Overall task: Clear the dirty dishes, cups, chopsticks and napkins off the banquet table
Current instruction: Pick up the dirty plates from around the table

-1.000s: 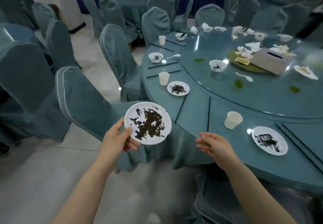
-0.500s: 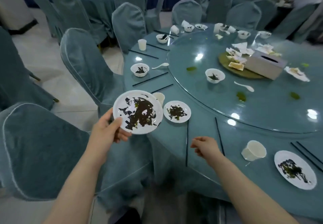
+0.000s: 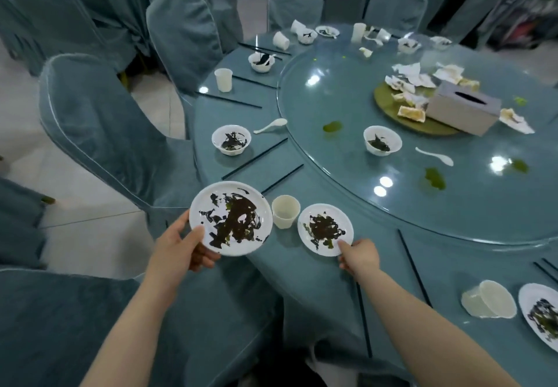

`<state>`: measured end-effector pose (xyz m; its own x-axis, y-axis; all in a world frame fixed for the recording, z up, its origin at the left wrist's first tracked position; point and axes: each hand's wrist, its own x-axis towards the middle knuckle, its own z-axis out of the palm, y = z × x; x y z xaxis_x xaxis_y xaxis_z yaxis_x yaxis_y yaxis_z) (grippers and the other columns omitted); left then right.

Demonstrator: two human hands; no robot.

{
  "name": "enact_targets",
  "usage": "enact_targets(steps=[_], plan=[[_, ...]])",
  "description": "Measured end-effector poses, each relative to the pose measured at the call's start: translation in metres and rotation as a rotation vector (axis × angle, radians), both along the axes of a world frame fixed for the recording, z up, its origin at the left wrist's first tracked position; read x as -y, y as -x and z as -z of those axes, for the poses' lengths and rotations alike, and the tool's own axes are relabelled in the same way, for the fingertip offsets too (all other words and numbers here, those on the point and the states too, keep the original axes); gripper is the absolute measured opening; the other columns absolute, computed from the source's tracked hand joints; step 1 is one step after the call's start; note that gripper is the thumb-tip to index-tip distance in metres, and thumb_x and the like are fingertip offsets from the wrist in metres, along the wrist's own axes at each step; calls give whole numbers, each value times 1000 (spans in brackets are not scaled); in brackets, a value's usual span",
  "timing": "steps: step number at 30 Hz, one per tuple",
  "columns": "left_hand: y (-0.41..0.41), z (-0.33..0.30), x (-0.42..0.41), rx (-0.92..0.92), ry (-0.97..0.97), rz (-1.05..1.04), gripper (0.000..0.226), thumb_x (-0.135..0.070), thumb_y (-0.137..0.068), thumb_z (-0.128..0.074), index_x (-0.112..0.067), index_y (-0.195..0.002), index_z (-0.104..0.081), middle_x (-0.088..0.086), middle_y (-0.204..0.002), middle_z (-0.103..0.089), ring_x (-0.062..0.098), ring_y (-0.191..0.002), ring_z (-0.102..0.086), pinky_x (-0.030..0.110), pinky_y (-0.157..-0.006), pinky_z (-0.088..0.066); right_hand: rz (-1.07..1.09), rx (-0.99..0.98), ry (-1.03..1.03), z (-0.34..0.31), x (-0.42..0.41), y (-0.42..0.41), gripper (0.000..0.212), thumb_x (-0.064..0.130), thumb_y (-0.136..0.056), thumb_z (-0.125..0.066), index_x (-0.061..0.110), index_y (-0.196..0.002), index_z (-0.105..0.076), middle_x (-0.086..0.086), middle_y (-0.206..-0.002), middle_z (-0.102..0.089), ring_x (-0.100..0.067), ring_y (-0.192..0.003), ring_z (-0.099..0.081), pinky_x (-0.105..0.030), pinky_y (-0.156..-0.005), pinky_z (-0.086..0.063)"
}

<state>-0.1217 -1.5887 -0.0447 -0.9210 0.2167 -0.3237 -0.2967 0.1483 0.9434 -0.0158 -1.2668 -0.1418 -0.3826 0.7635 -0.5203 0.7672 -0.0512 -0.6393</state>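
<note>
A: Where is the next plate?

B: Small dirty plate (image 3: pixel 325 229) sits flat on the banquet table (image 3: pixel 302 281), just right of a paper cup (image 3: pixel 285 211). Right hand (image 3: pixel 359 256) touches its near-right rim, thumb on top; whether fingers are under the rim cannot be told.

A: And the other hand?

B: Left hand (image 3: pixel 178 246) pinches the large dirty plate (image 3: pixel 231 218) by its near-left edge, thumb over rim, beside the table edge. The right hand is nearer; the plate lies up-left of its fingers.

left hand (image 3: pixel 175 250) holding dirty plate (image 3: pixel 231 218) at table (image 3: pixel 302 281) edge | right hand (image 3: pixel 359 255) pinching rim of second plate (image 3: pixel 325 229) on table | cup (image 3: pixel 285 211) upright between plates | bowl (image 3: pixel 231 139), spoon (image 3: pixel 270 126), chopsticks (image 3: pixel 255 158) beyond | tipped cup (image 3: pixel 489 303) far right
</note>
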Motion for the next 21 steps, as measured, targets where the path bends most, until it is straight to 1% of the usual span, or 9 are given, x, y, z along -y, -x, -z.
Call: enact_targets(steps=[1,3,5,8,12,14,17,19,21], plan=[[6,3,0,8,5,0,41,-14,-97,-46,-29,-135,-48,17,-61,-68,17,-41,-57,19,-37,-40,-1,33,-30,2,0,4,28,31,-84,-65,5,-90,-58,-8,-64,-68,-21,-46,-64,-31,-54,-54],[13,8,-3,28,19,-5,40,-14,-98,-46,-28,-135,-48,16,-61,-69,16,-41,-57,18,-37,-40,-10,86,-66,5,-2,9,27,27,-83,-63,7,-100,-56,-9,-69,-69,-18,-46,-64,-24,-47,-44],[18,11,-9,35,33,24,38,-14,-98,-45,-28,-134,-48,15,-61,-69,15,-41,-57,17,-37,-40,-9,98,-71,2,-3,13,23,18,-82,-58,9,-103,-55,-7,-61,-68,-15,-46,-63,-20,-43,-37],[19,10,-27,33,54,104,34,-13,-98,-44,-25,-129,-52,15,-60,-68,16,-41,-57,17,-37,-39,62,-35,-49,-10,-5,8,23,8,-79,-52,12,-101,-47,-7,-53,-65,-14,-39,-59,-21,-42,-39],[19,3,-60,33,-1,170,35,-13,-98,-46,-30,-128,-52,18,-62,-69,16,-41,-57,17,-38,-41,213,-282,-79,-37,-19,-20,19,5,-83,-52,13,-98,-44,-12,-66,-67,-14,-38,-60,-22,-40,-45],[15,-1,-88,38,-40,206,34,-14,-98,-46,-30,-127,-53,17,-61,-69,15,-40,-57,18,-40,-41,302,-400,-149,-54,-31,-46,18,7,-85,-54,15,-97,-44,-8,-64,-67,-11,-39,-59,-19,-40,-45],[4,-10,-131,36,-72,295,31,-14,-98,-45,-27,-125,-53,14,-59,-68,15,-40,-56,18,-40,-40,398,-496,-220,-79,-52,-87,17,11,-87,-56,23,-92,-45,-1,-54,-67,-10,-43,-60,-24,-47,-47],[-6,-16,-158,22,-92,356,29,-13,-98,-45,-26,-121,-55,12,-56,-67,14,-38,-55,17,-40,-40,460,-538,-239,-89,-66,-116,18,11,-87,-56,25,-92,-45,2,-54,-67,-9,-43,-59,-22,-43,-47],[-20,-22,-189,4,-103,414,30,-12,-98,-45,-26,-121,-56,12,-58,-68,15,-40,-56,26,-49,-42,544,-556,-262,-95,-85,-151,16,12,-87,-56,21,-95,-47,0,-55,-68,-11,-43,-59,-20,-42,-46]])
